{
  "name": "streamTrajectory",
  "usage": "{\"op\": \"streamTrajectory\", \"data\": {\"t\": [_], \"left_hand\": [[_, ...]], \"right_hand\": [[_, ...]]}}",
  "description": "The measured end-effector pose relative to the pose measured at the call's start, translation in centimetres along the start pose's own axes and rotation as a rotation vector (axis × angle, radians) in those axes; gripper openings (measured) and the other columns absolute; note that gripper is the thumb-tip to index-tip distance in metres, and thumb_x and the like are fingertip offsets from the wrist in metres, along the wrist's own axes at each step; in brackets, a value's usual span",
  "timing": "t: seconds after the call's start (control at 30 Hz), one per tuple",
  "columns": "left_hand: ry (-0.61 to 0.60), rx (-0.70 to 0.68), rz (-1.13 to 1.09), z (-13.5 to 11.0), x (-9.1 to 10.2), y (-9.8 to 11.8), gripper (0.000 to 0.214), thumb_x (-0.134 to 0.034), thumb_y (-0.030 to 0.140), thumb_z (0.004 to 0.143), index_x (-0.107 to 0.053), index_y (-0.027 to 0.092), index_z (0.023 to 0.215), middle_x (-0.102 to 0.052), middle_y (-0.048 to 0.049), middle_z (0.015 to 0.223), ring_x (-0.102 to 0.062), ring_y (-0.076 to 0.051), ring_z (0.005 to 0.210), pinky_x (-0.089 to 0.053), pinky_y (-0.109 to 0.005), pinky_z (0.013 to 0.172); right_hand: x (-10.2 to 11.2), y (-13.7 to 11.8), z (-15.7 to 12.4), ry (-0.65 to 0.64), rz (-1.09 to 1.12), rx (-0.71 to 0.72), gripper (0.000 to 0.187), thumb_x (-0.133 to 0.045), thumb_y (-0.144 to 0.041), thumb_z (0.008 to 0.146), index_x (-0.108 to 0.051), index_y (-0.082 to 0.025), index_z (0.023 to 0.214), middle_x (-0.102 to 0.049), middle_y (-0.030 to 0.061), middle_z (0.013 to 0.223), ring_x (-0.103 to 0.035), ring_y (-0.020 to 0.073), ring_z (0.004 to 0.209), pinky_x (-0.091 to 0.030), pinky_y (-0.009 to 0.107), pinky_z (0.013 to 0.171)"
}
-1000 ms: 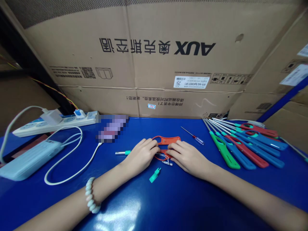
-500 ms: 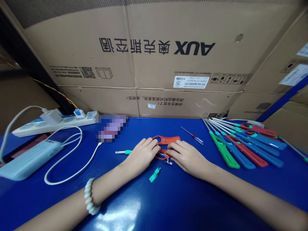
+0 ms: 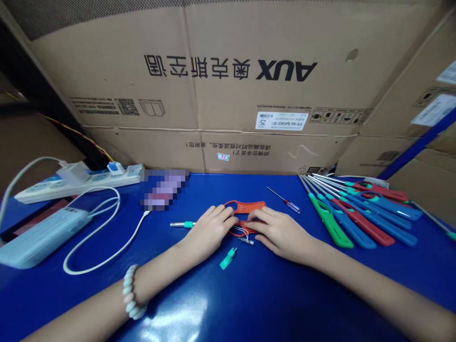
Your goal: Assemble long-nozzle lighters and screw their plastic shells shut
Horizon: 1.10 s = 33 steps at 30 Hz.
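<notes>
A red gas lighter lies taken apart in the middle of the blue table. Its lower shell half (image 3: 245, 226) is gripped by my left hand (image 3: 211, 229) at the left and by the fingers of my right hand (image 3: 276, 232) at the right. The metal tube (image 3: 177, 224) with a green collar sticks out left of my left hand. Just beyond lies the other orange-red shell half (image 3: 245, 207). White wires run from the held half to a small clear igniter part (image 3: 245, 241). Nearer me lies a loose green trigger (image 3: 228, 258). My fingers hide part of the held half.
A screwdriver (image 3: 290, 204) lies beyond my right hand. Several assembled lighters (image 3: 359, 218) fan out at the right. At the left are a phone (image 3: 166, 187), a power bank (image 3: 46, 235), a white cable and a power strip (image 3: 103, 179). A cardboard box (image 3: 199, 109) stands behind.
The view shifts slightly. My right fingers have moved a little on the held shell half, with the index finger more bent. My left hand and the loose parts stay put.
</notes>
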<state>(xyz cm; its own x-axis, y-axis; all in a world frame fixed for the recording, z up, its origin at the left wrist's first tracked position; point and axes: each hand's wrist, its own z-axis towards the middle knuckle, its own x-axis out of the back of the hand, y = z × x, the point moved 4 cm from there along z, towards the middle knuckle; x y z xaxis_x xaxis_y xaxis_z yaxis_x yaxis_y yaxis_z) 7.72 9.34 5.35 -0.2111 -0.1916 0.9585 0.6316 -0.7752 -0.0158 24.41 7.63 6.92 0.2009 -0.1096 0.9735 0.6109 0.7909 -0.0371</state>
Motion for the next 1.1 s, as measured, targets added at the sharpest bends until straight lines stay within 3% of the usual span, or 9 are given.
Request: {"op": "streamTrajectory", "data": {"t": [0.23, 0.37, 0.5, 0.67, 0.93, 1.1], "left_hand": [[0.016, 0.036, -0.180, -0.2, 1.0, -0.5, 0.021, -0.038, 0.015, 0.096, -0.058, 0.018, 0.101, -0.059, -0.0046, 0.097, -0.049, -0.019, 0.085, -0.036, -0.032, 0.074], [0.079, 0.071, -0.269, -0.4, 1.9, -1.1, 0.021, -0.036, 0.015, 0.096, -0.056, 0.019, 0.102, -0.060, -0.0035, 0.098, -0.050, -0.018, 0.087, -0.035, -0.031, 0.076], [0.108, 0.087, -0.293, -0.5, 3.2, -1.6, 0.019, -0.038, 0.015, 0.095, -0.057, 0.019, 0.099, -0.061, -0.0035, 0.096, -0.051, -0.018, 0.086, -0.034, -0.031, 0.077], [0.017, 0.008, -0.339, -0.7, 4.5, -1.5, 0.017, -0.045, 0.021, 0.093, -0.061, 0.019, 0.088, -0.062, -0.0017, 0.085, -0.051, -0.016, 0.080, -0.032, -0.031, 0.075], [-0.184, -0.054, -0.432, -0.9, 4.5, -0.6, 0.008, -0.059, 0.026, 0.088, -0.063, 0.020, 0.084, -0.066, 0.0010, 0.086, -0.057, -0.016, 0.089, -0.032, -0.031, 0.085], [-0.234, -0.088, -0.440, -1.1, 4.3, 0.0, 0.022, -0.068, 0.041, 0.080, -0.063, 0.019, 0.080, -0.064, 0.0016, 0.077, -0.058, -0.017, 0.083, -0.032, -0.030, 0.084]], "right_hand": [[1.1, 0.5, 0.0, -0.023, 0.154, -0.074, 0.030, -0.050, -0.016, 0.090, -0.059, -0.019, 0.118, -0.058, 0.0089, 0.111, -0.057, 0.0215, 0.101, -0.049, 0.036, 0.088], [1.9, 0.9, 0.0, 0.025, 0.287, -0.126, 0.030, -0.045, -0.014, 0.092, -0.057, -0.021, 0.118, -0.056, 0.0075, 0.114, -0.059, 0.0177, 0.100, -0.049, 0.031, 0.088], [2.3, 0.9, 0.0, 0.071, 0.285, -0.138, 0.024, -0.045, -0.013, 0.092, -0.060, -0.019, 0.109, -0.059, 0.0080, 0.107, -0.060, 0.0181, 0.097, -0.050, 0.031, 0.083], [1.3, -0.2, 0.1, -0.012, 0.209, -0.119, 0.012, -0.050, -0.017, 0.090, -0.061, -0.016, 0.085, -0.062, 0.0047, 0.083, -0.059, 0.0171, 0.078, -0.048, 0.028, 0.071], [-0.3, -1.9, 0.3, -0.071, -0.018, -0.080, 0.011, -0.061, -0.026, 0.084, -0.062, -0.015, 0.084, -0.065, 0.0073, 0.087, -0.060, 0.0211, 0.080, -0.047, 0.033, 0.074], [-0.6, -2.1, 0.3, -0.060, -0.022, -0.080, 0.011, -0.057, -0.025, 0.086, -0.061, -0.016, 0.084, -0.065, 0.0068, 0.085, -0.059, 0.0196, 0.078, -0.045, 0.032, 0.072]]}}
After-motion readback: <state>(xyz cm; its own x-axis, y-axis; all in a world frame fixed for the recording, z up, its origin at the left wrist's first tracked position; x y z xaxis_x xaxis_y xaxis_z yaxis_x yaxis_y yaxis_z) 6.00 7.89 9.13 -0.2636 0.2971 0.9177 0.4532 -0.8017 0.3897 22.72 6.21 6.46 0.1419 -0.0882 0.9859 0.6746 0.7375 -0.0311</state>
